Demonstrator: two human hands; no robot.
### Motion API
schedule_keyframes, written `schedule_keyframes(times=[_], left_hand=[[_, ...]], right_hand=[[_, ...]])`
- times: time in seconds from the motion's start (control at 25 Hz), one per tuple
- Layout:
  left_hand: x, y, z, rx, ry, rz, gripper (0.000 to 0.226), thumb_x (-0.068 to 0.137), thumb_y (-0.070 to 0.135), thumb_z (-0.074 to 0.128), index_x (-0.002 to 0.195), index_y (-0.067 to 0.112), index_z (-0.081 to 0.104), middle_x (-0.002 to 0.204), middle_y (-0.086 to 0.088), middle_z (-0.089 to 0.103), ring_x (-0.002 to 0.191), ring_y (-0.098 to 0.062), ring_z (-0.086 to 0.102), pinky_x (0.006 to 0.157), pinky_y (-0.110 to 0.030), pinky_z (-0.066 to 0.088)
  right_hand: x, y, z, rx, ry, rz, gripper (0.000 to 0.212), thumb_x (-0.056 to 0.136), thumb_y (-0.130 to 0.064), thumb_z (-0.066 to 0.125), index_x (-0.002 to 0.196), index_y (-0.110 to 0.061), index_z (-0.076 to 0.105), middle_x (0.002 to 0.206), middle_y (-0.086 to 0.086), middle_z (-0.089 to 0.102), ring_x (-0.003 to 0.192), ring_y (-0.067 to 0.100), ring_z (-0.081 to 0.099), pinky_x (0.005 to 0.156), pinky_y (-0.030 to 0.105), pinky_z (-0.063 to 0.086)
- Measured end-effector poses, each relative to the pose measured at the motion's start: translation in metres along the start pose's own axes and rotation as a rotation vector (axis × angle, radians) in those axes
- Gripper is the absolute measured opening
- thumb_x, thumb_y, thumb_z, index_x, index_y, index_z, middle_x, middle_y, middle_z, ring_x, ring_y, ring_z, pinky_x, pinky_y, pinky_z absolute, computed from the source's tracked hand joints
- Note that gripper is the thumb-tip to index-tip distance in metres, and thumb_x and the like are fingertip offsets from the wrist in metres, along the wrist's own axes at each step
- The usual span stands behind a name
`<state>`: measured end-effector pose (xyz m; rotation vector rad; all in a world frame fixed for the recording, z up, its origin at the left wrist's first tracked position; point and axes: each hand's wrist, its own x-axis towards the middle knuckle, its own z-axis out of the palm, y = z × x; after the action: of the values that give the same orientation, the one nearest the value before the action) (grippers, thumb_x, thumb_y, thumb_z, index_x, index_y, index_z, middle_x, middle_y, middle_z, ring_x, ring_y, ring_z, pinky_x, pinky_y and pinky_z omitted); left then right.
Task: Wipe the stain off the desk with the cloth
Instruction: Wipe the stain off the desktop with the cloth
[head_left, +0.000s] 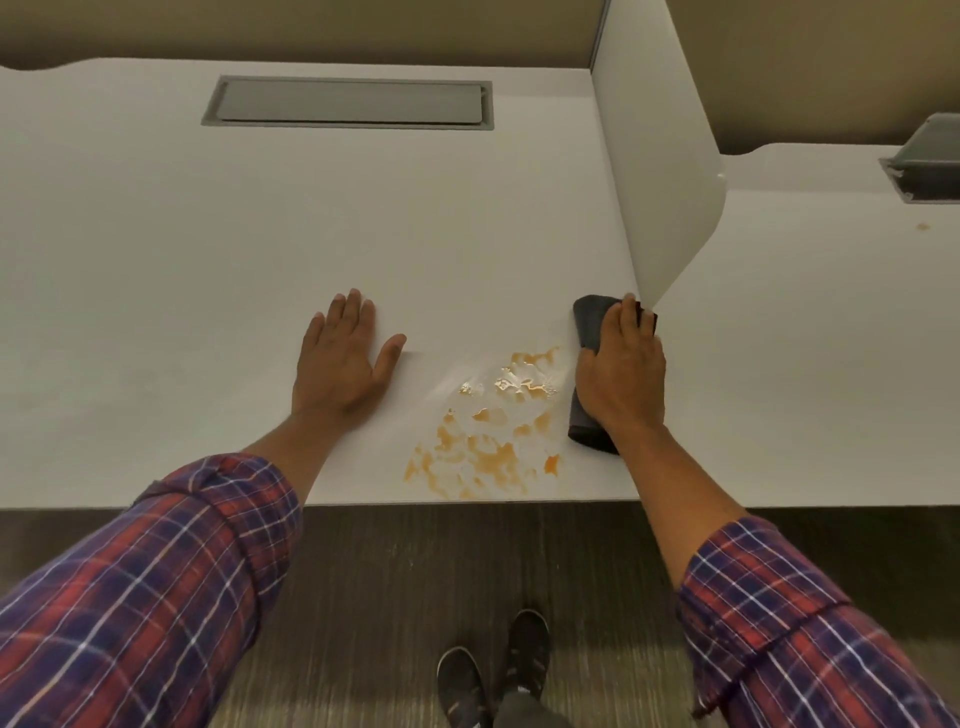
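An orange-brown wet stain (491, 434) spreads over the white desk (208, 249) near its front edge, right of centre. A folded dark grey cloth (589, 322) lies on the desk just right of the stain, next to the partition's foot. My right hand (621, 376) presses flat on top of the cloth, fingers curled over its far end, hiding its middle. To the left of the stain my left hand (345, 358) rests palm down on the bare desk, fingers spread, holding nothing.
A white partition panel (660, 156) rises at the desk's right side, close behind the cloth. A grey cable hatch (348, 101) is set into the back of the desk. The neighbouring desk (831, 312) has a small orange spot (923, 226). Below lie dark floor and my shoes (493, 670).
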<state>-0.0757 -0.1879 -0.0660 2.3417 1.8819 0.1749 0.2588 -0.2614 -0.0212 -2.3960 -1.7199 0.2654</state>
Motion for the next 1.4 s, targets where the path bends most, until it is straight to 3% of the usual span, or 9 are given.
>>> schedule_keyframes(times=[0.16,0.4,0.72,0.84,0.96,1.08,1.24,1.32,1.4], left_hand=[[-0.002,0.000,-0.001,-0.005,-0.004,0.001,0.087,0.104,0.070,0.004,0.166,0.012,0.024,0.177,-0.009,0.019,0.165,-0.025,0.012,0.133,-0.045,0.009],[-0.002,0.000,-0.001,-0.003,0.008,-0.008,0.084,0.105,0.068,0.008,0.165,0.011,0.027,0.176,-0.009,0.022,0.164,-0.025,0.014,0.133,-0.044,0.010],[-0.003,0.000,-0.003,-0.004,-0.005,-0.016,0.087,0.104,0.070,0.004,0.167,0.013,0.024,0.177,-0.008,0.019,0.165,-0.023,0.012,0.133,-0.042,0.007],[-0.003,0.001,-0.004,-0.001,-0.002,-0.025,0.084,0.105,0.068,0.009,0.166,0.013,0.026,0.176,-0.008,0.021,0.164,-0.023,0.013,0.133,-0.042,0.009],[-0.001,0.001,-0.004,0.004,-0.008,-0.019,0.083,0.106,0.066,0.011,0.165,0.012,0.028,0.176,-0.009,0.022,0.164,-0.024,0.015,0.133,-0.044,0.010],[-0.003,0.003,-0.006,-0.009,-0.011,-0.021,0.082,0.106,0.065,0.013,0.165,0.011,0.028,0.176,-0.010,0.022,0.164,-0.025,0.014,0.133,-0.044,0.010],[-0.006,0.007,-0.013,-0.030,-0.023,-0.020,0.083,0.105,0.064,0.012,0.166,0.010,0.025,0.177,-0.010,0.019,0.165,-0.024,0.011,0.133,-0.043,0.007],[-0.006,0.006,-0.014,-0.038,-0.036,-0.019,0.082,0.105,0.064,0.012,0.167,0.011,0.024,0.177,-0.010,0.019,0.165,-0.024,0.010,0.134,-0.043,0.007],[-0.007,0.005,-0.013,-0.047,-0.041,-0.017,0.083,0.105,0.065,0.012,0.167,0.011,0.025,0.177,-0.010,0.018,0.165,-0.024,0.010,0.134,-0.043,0.007]], right_hand=[[0.001,-0.002,0.009,-0.013,-0.091,-0.290,0.066,0.101,-0.018,0.046,0.162,-0.005,0.023,0.174,0.014,0.016,0.160,0.037,0.015,0.129,0.052,0.015],[0.024,-0.010,0.007,-0.077,0.035,-0.041,0.065,0.099,-0.022,0.051,0.155,0.004,0.032,0.168,0.022,0.028,0.151,0.044,0.030,0.124,0.056,0.029],[0.018,-0.014,0.010,-0.059,-0.199,-0.616,0.074,0.095,-0.027,0.038,0.164,-0.007,0.022,0.175,0.009,0.016,0.161,0.032,0.013,0.131,0.045,0.008],[0.025,-0.005,0.008,-0.051,-0.072,-0.432,0.070,0.094,-0.026,0.038,0.161,-0.008,0.027,0.172,0.010,0.023,0.159,0.034,0.020,0.129,0.054,0.009],[0.038,-0.022,0.008,-0.040,-0.038,-0.228,0.067,0.096,-0.022,0.047,0.158,-0.002,0.029,0.171,0.016,0.024,0.155,0.042,0.024,0.126,0.057,0.023],[0.033,-0.036,0.013,-0.004,-0.138,-0.467,0.070,0.095,-0.022,0.049,0.160,-0.004,0.030,0.172,0.013,0.023,0.157,0.041,0.021,0.125,0.055,0.026],[0.005,-0.008,0.005,-0.033,-0.263,-0.788,0.074,0.094,-0.030,0.045,0.164,-0.014,0.027,0.174,0.003,0.020,0.161,0.026,0.013,0.130,0.042,0.012],[-0.007,0.006,0.003,-0.026,-0.254,-0.755,0.075,0.094,-0.030,0.044,0.165,-0.017,0.025,0.174,0.000,0.018,0.162,0.022,0.011,0.131,0.043,0.013],[-0.025,0.016,0.005,0.016,-0.190,-0.545,0.075,0.093,-0.029,0.041,0.165,-0.016,0.023,0.174,0.001,0.018,0.161,0.023,0.013,0.130,0.050,0.019]])
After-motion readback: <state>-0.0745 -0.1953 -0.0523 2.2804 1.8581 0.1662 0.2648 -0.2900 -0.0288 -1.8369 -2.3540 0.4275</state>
